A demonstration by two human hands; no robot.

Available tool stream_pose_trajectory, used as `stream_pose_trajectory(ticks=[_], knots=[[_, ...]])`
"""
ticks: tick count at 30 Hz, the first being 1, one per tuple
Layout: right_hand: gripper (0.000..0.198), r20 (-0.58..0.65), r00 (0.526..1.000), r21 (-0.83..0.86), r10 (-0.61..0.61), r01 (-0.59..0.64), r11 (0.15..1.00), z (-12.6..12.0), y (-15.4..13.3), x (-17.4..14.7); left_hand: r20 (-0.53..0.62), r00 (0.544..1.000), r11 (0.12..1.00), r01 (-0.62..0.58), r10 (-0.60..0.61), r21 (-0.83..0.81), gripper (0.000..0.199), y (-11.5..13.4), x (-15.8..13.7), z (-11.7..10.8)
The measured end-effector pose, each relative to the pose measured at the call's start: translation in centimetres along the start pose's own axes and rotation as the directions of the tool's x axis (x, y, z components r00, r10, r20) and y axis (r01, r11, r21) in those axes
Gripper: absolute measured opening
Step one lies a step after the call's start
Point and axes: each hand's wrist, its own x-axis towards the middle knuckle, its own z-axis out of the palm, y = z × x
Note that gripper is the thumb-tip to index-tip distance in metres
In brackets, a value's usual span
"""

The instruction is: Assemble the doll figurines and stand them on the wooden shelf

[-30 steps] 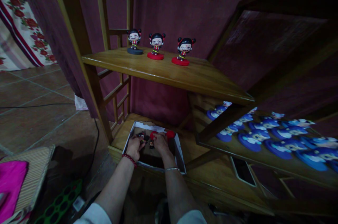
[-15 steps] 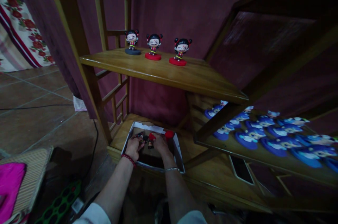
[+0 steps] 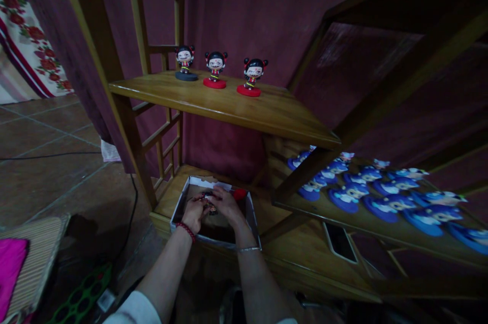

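Both hands are close together inside a shallow white cardboard box (image 3: 249,209) on the lower shelf. My left hand (image 3: 193,212), with a red bead bracelet at its wrist, is closed on a small dark figurine (image 3: 212,208). From the right, my right hand (image 3: 227,205) reaches over with bent fingers closed on the same dark cluster; its fingertips are partly hidden. Whether one or two figurines lie between the hands I cannot tell. Just beyond my right hand is a round red base (image 3: 239,194) in the box.
Three black-haired figurines (image 3: 215,67) stand on the wooden shelf (image 3: 229,105) above. Several blue-based figurines (image 3: 348,196) line the shelf at right. A phone-like dark slab (image 3: 340,241) lies on the lower board. Wooden lattice (image 3: 162,136) borders the left side.
My right hand has moved slightly up and in toward my left hand, now covering the red piece that showed by its fingers. The view has shifted a little.
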Motion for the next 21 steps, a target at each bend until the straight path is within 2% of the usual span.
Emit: stream_pose_trajectory(ticks=[2,5,9,11,13,15,16,17,18,21], knots=[[0.041,0.004,1.000,0.040,0.007,-0.008,0.999,-0.1,-0.2,-0.4,0.109,0.994,1.000,-0.029,0.028,0.004,0.021,-0.2,-0.3,0.6],[0.032,-0.040,0.999,-0.007,0.006,-0.007,1.000,-0.7,-0.1,-0.7,0.261,0.962,0.996,-0.088,0.081,0.018,0.028,-0.7,-0.5,1.5],[0.025,-0.132,0.991,-0.150,0.013,-0.033,0.988,-1.9,0.3,-1.0,0.308,0.941,0.982,-0.172,0.138,0.083,0.031,-1.7,-0.1,2.5],[0.025,-0.184,0.982,-0.245,0.032,-0.077,0.966,-2.5,0.5,-1.3,0.319,0.931,0.948,-0.247,0.175,0.203,0.031,-2.2,0.4,2.8],[0.025,-0.223,0.973,-0.334,0.055,-0.130,0.934,-3.1,0.5,-1.7,0.301,0.925,0.835,-0.349,0.233,0.425,0.029,-2.6,1.0,2.9],[0.025,-0.236,0.969,-0.411,0.067,-0.162,0.897,-3.6,0.5,-2.2,0.289,0.916,0.623,-0.400,0.277,0.672,0.025,-2.9,1.5,2.8],[0.026,-0.242,0.967,-0.441,0.072,-0.176,0.880,-3.8,0.5,-2.4,0.298,0.911,0.521,-0.408,0.286,0.750,0.024,-3.0,1.7,2.8],[0.028,-0.247,0.966,-0.465,0.079,-0.190,0.865,-3.9,0.4,-2.6,0.304,0.908,0.457,-0.410,0.290,0.789,0.023,-3.2,1.8,2.8],[0.030,-0.253,0.964,-0.481,0.087,-0.203,0.853,-4.1,0.4,-2.7,0.313,0.904,0.413,-0.414,0.291,0.811,0.023,-3.3,1.8,2.9],[0.034,-0.264,0.959,-0.497,0.100,-0.224,0.838,-4.4,0.4,-3.0,0.352,0.890,0.357,-0.442,0.289,0.823,0.021,-3.6,1.6,3.1]])
